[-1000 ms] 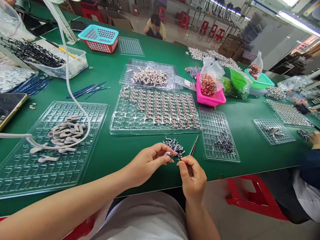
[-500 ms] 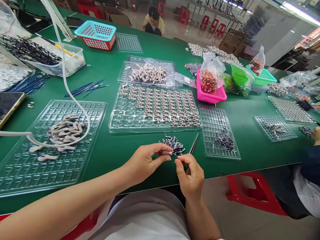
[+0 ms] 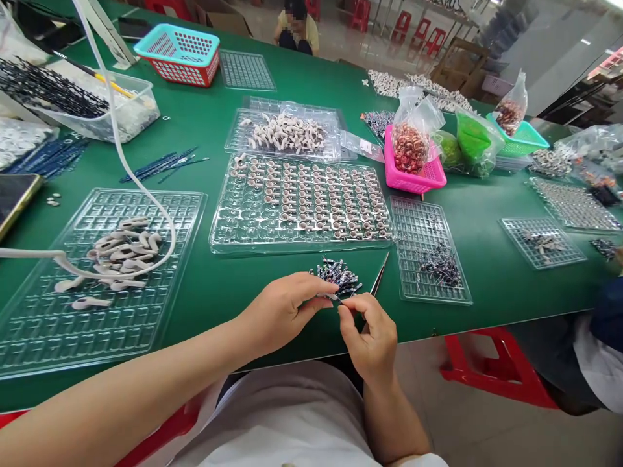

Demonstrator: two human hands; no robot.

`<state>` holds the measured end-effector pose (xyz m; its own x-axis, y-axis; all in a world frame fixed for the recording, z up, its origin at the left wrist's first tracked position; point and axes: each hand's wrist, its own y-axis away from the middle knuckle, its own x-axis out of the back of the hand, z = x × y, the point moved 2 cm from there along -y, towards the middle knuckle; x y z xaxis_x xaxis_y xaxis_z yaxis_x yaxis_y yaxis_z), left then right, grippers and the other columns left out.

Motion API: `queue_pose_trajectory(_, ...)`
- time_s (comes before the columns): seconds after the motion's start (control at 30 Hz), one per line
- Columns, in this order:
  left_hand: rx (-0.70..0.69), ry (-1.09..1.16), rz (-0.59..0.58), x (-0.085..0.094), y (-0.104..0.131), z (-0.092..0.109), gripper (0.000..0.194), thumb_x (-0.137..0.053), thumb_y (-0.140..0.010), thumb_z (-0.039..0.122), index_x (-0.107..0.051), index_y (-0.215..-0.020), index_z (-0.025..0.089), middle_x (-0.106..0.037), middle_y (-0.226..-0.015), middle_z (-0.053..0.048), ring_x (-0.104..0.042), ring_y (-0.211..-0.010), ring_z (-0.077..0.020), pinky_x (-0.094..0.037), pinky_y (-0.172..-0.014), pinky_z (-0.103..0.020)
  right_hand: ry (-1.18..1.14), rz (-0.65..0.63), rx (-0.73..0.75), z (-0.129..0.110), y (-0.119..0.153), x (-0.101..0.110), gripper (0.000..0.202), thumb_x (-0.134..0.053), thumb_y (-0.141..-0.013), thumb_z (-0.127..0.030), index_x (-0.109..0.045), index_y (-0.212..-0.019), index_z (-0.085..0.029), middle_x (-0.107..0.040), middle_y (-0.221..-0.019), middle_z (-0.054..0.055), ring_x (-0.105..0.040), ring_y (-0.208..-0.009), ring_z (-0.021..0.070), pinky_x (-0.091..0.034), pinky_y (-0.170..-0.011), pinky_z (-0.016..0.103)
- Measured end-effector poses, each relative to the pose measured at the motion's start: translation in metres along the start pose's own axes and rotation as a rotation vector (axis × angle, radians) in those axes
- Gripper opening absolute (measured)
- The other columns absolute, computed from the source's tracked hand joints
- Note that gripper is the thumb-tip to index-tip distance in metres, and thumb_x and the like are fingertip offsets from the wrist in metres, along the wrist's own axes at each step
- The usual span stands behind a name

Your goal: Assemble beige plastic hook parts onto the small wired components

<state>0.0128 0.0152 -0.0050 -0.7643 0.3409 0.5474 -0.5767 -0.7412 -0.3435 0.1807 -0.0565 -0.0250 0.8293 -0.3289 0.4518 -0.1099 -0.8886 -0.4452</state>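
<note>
A small whitish piece (image 3: 327,297) with a thin metal lead, pinched between both hands' fingers.

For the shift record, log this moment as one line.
left hand: pinches small part | right hand: pinches same part | pile of dark parts: beside fingertips | tweezers: on green table

Whatever the left hand (image 3: 280,311) and right hand (image 3: 372,337) are pinching between their fingertips is too tiny to make out, just a sliver. The tweezers (image 3: 378,283) are half hidden behind the right hand. The clear tray (image 3: 29,350) runs off the left edge, and the phone (image 3: 14,201) is cut off there too.
</note>
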Motion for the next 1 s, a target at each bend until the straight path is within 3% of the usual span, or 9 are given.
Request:
queue_pose_trajectory(0.33,-0.184,-0.119,-0.032,-0.0018,0.0015,-0.0025,0.019,-0.057,-0.095,0.013,-0.069,-0.109,0.012,-0.075,-0.092,-0.009,-0.068,-0.083,-0.0208,-0.058,-0.071,-0.031,0.014,-0.085,0.033,-0.0014,-0.0061,-0.0033,0.011,-0.059,-0.089,-0.01,-0.06,-0.086,-0.02,-0.064,-0.077,0.0,-0.054,-0.07,0.0131,-0.045,-0.068,0.029)
queue_pose_trajectory(0.63,-0.109,-0.048,-0.034,-0.0031,0.0018,-0.002,0.018,-0.062,-0.094,0.017,-0.071,-0.109,0.014,-0.077,-0.091,-0.007,-0.071,-0.082,-0.0176,-0.058,-0.072,-0.026,-0.029,-0.036,0.027,-0.0004,-0.0014,0.0004,0.017,-0.063,-0.09,-0.009,-0.067,-0.101,-0.021,-0.071,-0.088,0.002,-0.064,-0.079,0.0145,-0.05,-0.073,0.028)
queue_pose_trajectory(1.0,-0.083,0.035,-0.001,-0.0041,0.0027,0.0009,0.019,-0.064,-0.093,0.019,-0.072,-0.11,0.016,-0.076,-0.087,-0.004,-0.071,-0.077,-0.0137,-0.057,-0.072,-0.021,-0.137,-0.009,-0.006,0.0011,0.0021,0.0027,0.019,-0.065,-0.088,-0.009,-0.068,-0.101,-0.023,-0.07,-0.085,0.001,-0.063,-0.076,0.014,-0.051,-0.07,0.028)
